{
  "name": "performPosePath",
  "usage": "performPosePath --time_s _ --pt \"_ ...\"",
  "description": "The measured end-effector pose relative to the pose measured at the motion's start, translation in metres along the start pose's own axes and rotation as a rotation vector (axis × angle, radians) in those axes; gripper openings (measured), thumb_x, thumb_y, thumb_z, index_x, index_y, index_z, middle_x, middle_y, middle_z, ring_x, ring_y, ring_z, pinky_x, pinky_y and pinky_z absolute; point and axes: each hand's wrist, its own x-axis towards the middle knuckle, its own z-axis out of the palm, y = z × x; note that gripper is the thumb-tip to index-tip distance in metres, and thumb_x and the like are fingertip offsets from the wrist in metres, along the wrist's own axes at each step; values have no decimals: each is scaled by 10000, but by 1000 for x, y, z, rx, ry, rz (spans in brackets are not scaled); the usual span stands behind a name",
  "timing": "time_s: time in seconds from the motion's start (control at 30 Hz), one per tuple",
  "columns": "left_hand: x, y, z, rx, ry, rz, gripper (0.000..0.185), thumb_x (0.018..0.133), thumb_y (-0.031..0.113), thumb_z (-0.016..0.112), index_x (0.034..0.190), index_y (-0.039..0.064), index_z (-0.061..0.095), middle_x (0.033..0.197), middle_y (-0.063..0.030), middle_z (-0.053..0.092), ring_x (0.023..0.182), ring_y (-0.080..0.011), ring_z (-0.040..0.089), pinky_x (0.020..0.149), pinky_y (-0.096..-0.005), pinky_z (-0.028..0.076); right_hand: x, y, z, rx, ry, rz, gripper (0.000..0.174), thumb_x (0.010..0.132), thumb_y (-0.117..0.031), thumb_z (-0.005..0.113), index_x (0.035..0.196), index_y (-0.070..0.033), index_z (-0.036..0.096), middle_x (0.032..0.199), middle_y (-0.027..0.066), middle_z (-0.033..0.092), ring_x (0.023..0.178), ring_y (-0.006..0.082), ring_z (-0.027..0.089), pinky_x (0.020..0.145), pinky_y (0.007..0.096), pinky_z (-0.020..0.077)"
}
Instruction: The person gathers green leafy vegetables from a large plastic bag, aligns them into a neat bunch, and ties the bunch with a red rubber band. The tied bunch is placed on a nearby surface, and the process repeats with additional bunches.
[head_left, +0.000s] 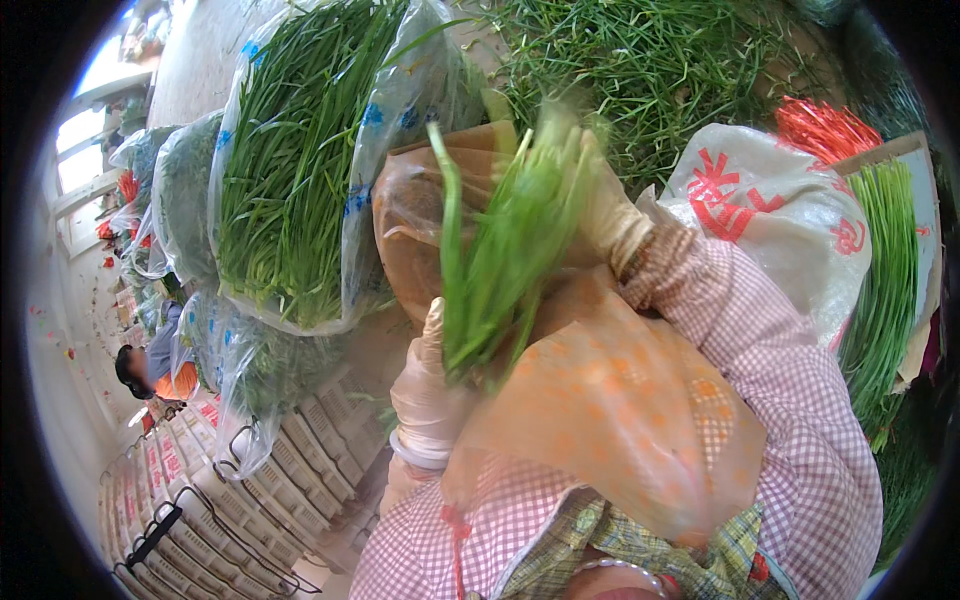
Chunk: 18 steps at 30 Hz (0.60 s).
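A bunch of long green leaves (517, 232), probably Chinese chives, is held up before my chest, blurred by motion. My right hand (606, 199), in a thin pale glove, grips the upper end of the bunch. Against the bunch's lower left side is my left hand (431, 390), also gloved, thumb raised beside the stalks. Its fingers are blurred and partly hidden by the leaves, so their hold is unclear. Beneath the bunch, a translucent orange-brown plastic apron (600, 390) covers my front and lap.
Loose greens (645, 67) cover the ground ahead. A clear plastic bag of long greens (300, 172) stands left. On the right are a white woven sack (765, 210), red strands (825, 129) and laid-out green stalks (885, 270). Stacked cartons (247, 495) and a person (161, 356) are at left.
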Motion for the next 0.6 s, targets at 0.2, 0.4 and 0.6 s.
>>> performPosePath --time_s 0.2,0.4,0.6 --pt "-6 8 -9 344 -336 86 861 726 225 752 1483 199 344 1070 -188 590 740 -324 655 553 -424 538 0 -16 17 -105 -308 29 902 893 -742 326 1460 -40 330 1394 276 460 1251 418 492 1092 535 364" --pt "83 13 -101 -665 -477 250 774 678 142 809 1361 -11 479 1319 -206 541 1214 -332 549 1039 -436 427 -7 -21 41 -225 -623 68 798 1000 -596 235 1440 64 312 1065 135 644 1067 286 582 1063 435 410" --pt "143 44 20 -1672 -783 -283 1015 641 179 808 1491 25 276 1430 -95 442 1366 -233 352 1152 -360 229 -15 -9 63 -166 -552 57 708 1009 -544 280 1228 71 552 882 158 674 908 322 634 943 436 480"
